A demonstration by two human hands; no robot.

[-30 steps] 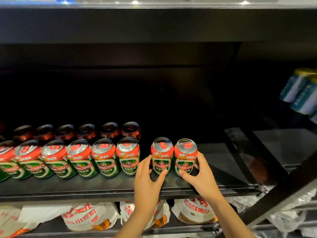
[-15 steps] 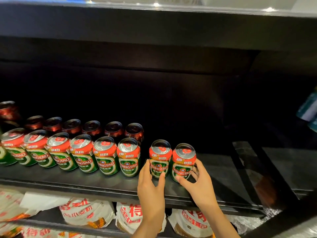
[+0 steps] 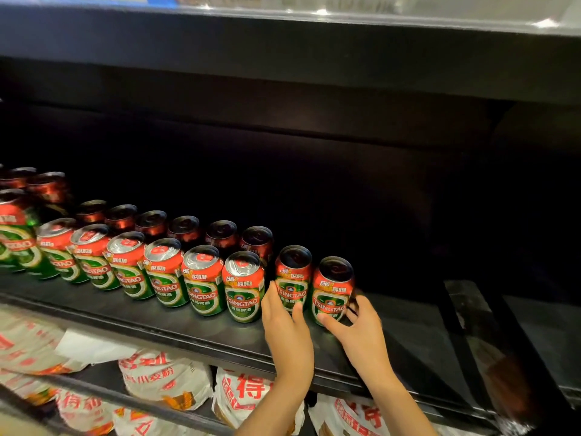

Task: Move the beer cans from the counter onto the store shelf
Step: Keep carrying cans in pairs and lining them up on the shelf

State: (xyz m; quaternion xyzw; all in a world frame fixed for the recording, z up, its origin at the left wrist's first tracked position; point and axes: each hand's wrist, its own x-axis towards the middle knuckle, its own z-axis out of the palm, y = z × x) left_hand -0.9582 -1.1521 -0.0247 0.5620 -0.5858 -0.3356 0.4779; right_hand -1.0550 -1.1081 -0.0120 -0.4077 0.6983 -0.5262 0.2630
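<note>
The Tsingtao beer cans (image 3: 206, 280) are green on the body with a red band up top, white lettering and silver lids, though the back-row cans (image 3: 221, 234) look dark red in the shadow. The shelf (image 3: 176, 325) is plain black, and the flour bags (image 3: 163, 382) underneath are white with red characters and orange bits.

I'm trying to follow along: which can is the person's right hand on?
On the black store shelf, follow the front row of red-and-green beer cans rightward. It is the last can, gripped by the right hand, with only bare shelf beyond.
</note>
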